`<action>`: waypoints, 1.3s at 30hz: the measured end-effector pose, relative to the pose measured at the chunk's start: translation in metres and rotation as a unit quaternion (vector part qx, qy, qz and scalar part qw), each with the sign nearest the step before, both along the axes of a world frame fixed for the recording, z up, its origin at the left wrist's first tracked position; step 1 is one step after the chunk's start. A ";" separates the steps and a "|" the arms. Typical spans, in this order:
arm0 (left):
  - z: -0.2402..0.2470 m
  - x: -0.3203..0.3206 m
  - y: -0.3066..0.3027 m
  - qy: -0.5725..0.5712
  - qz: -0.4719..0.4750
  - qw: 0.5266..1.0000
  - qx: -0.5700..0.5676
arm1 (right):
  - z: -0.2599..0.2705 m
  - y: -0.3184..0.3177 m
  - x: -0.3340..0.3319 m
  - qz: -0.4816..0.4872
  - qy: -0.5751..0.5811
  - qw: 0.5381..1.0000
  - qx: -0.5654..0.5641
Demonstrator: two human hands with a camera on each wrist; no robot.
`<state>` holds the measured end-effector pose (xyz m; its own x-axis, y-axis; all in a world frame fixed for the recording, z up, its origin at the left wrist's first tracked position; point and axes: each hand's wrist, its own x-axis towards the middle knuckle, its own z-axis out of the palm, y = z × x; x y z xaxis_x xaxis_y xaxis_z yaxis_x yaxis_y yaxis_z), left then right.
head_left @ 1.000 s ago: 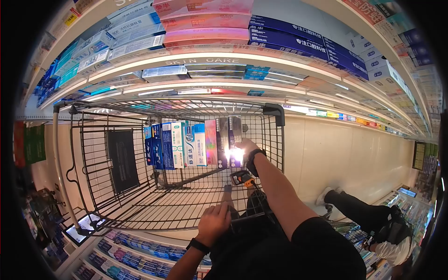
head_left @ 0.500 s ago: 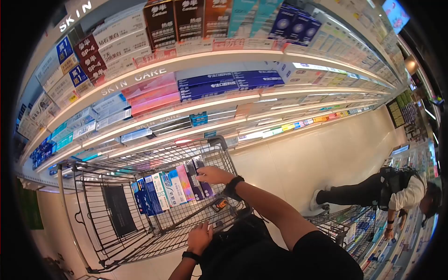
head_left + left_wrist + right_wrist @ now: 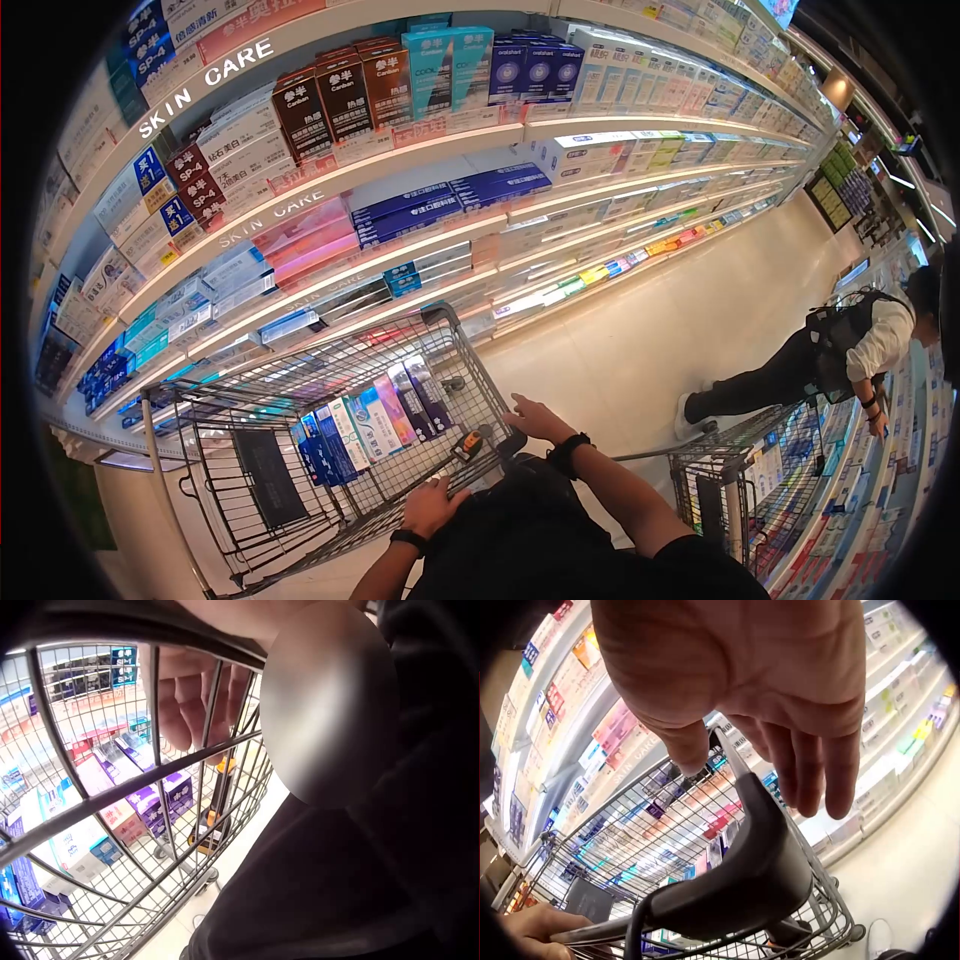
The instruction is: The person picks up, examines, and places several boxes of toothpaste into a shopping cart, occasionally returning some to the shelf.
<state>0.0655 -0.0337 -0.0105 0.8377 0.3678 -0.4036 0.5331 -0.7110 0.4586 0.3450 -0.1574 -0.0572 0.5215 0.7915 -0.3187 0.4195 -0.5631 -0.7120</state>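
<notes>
My left hand (image 3: 430, 507) grips the near side rail of a wire shopping cart (image 3: 385, 325), its fingers (image 3: 187, 712) hanging over into the basket. Over the black plastic corner (image 3: 757, 870) of the cart, my right hand (image 3: 742, 682) reaches out with relaxed fingers and holds nothing. A row of toothpaste boxes stands in the basket: dark purple boxes (image 3: 428, 398) at the right end, a pink box (image 3: 394, 410) beside them, then white and blue boxes (image 3: 325, 445). Near my left fingers, an orange-and-black piece (image 3: 214, 832) shows through the wires.
Lit shelves (image 3: 420, 150) of boxed goods curve along the far side, close to the cart. On the right another person (image 3: 850, 340) leans toward a second shelf beside another cart (image 3: 745, 480). Pale floor (image 3: 620, 320) lies between.
My right hand has left the purple boxes in the basket and moved out to the cart's near right corner. The head view has tilted up toward the shelves. My left hand stays at the side rail.
</notes>
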 end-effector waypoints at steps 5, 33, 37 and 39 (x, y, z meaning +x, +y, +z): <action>-0.003 0.001 0.001 0.026 0.000 1.000 -0.002 | -0.018 0.001 -0.015 -0.013 0.040 0.999 -0.011; -0.011 0.015 -0.012 0.035 0.035 0.997 0.065 | -0.020 -0.014 -0.014 -0.013 0.017 1.000 -0.011; -0.011 0.025 -0.018 0.030 0.048 0.996 0.064 | -0.023 -0.021 -0.001 0.005 0.015 1.000 0.023; -0.009 0.032 -0.023 0.042 0.048 0.996 0.069 | -0.022 -0.026 0.007 0.015 0.015 0.999 0.024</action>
<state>0.0974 -0.0568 -0.0194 0.7614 0.5017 -0.4105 0.6343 -0.7073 0.3121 0.3516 -0.1838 -0.0796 0.4877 0.8218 -0.2946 0.4148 -0.5150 -0.7501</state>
